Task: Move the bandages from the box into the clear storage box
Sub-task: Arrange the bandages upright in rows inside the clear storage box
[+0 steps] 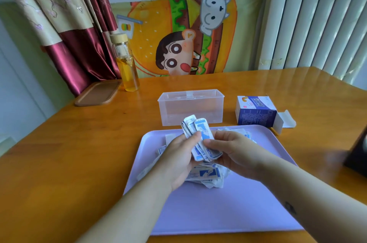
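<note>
Head view: we are holding a fanned stack of bandages over the tray, left hand curled round it, right hand pinching its lower end. Just behind the tray the clear storage box is standing open; we are advising squaring the stack first.

A lilac tray sits on the wooden table. At ten o'clock, a glass bottle stands beside a brown lid.

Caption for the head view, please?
Left hand and right hand hold a bandage stack over the lilac tray; clear storage box sits behind.
</note>
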